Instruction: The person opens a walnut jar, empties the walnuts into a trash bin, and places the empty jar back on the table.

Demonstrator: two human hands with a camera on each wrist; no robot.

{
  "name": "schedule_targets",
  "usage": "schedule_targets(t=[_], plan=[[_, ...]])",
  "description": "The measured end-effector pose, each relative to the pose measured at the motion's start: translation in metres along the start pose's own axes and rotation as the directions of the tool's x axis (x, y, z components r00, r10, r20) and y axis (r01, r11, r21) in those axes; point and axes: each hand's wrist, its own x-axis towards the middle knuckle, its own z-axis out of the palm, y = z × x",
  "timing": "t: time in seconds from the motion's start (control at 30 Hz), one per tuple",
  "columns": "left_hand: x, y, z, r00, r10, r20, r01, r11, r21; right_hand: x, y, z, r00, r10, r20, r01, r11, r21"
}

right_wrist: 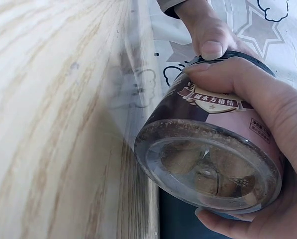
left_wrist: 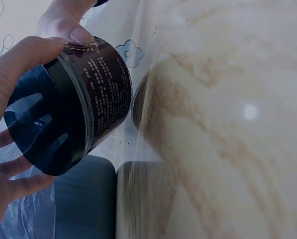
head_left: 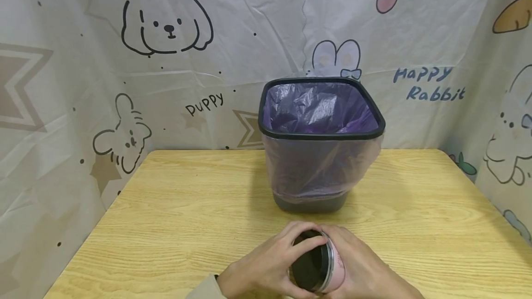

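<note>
Both hands meet around a tilted plastic jar point(head_left: 338, 273) at the front of the table, in the head view. My left hand point(head_left: 270, 260) grips its wide black lid point(head_left: 307, 269), fingers spread round the rim. The right hand point(head_left: 363, 266) holds the jar's body from the other side, thumb along the label point(right_wrist: 215, 103), which is dark brown and pink with white print. Through the clear base point(right_wrist: 208, 169) in the right wrist view, brown pieces show inside, with crumbs near the edge. In the left wrist view the lid sits on the jar, tipped sideways.
A dark bin point(head_left: 307, 204) lined with a purple plastic bag point(head_left: 320, 165) stands on the wooden table point(head_left: 195, 206), just beyond the hands. A black rim point(head_left: 322, 136) holds the bag in place. Behind hangs a pale cloth point(head_left: 249, 59) with cartoon prints, also along both sides.
</note>
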Motion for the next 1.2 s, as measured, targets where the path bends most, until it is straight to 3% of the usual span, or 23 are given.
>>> schedule_targets(t=[0.53, 0.77, 0.87, 1.2], plan=[[0.0021, 0.0011, -0.0025, 0.999, 0.028, -0.027, -0.025, 0.995, 0.092, 0.0, -0.0014, 0.0004, 1.0, -0.01, 0.013, 0.01, 1.0, -0.023], [0.0031, 0.0004, -0.0023, 0.998, 0.053, -0.046, -0.046, 0.989, 0.139, 0.0007, -0.0034, 0.0003, 0.999, 0.028, 0.026, -0.028, 1.0, 0.006], [0.0037, -0.0002, -0.0017, 0.997, 0.06, -0.058, -0.051, 0.988, 0.149, 0.0001, -0.0032, 0.0005, 1.0, 0.001, 0.006, -0.001, 1.0, -0.016], [0.0025, -0.0012, -0.0001, 0.997, 0.025, -0.079, -0.014, 0.989, 0.145, 0.0005, -0.002, 0.001, 1.0, -0.021, -0.006, 0.021, 0.999, -0.038]])
